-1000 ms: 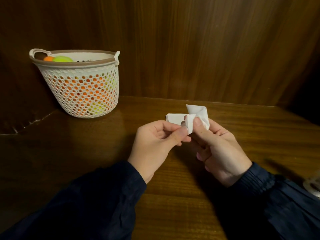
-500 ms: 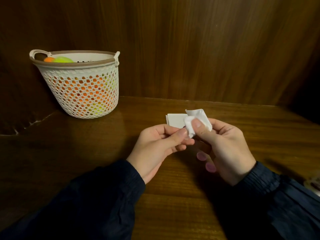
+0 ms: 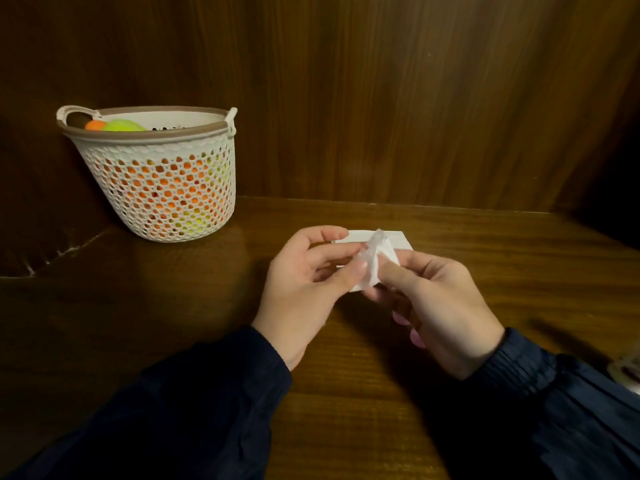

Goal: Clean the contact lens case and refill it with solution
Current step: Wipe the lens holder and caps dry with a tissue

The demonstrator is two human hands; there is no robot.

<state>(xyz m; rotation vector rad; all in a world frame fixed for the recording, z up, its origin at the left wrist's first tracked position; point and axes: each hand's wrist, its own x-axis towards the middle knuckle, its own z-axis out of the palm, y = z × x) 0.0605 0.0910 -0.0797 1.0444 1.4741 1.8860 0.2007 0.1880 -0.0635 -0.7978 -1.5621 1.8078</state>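
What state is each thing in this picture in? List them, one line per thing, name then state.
Left hand: closed on the tissue.
Right hand: pinching the tissue, pink parts tucked under its fingers.
Tissue: crumpled, held between both hands above the table.
Pink parts: mostly hidden beneath the right hand.
Basket: upright, filled with orange and green things.
Table: bare wood under the hands.

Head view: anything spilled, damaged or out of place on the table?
Nothing stands out. Both hands, left hand and right hand, pinch a white tissue above the dry wooden table; the basket stands upright at back left.
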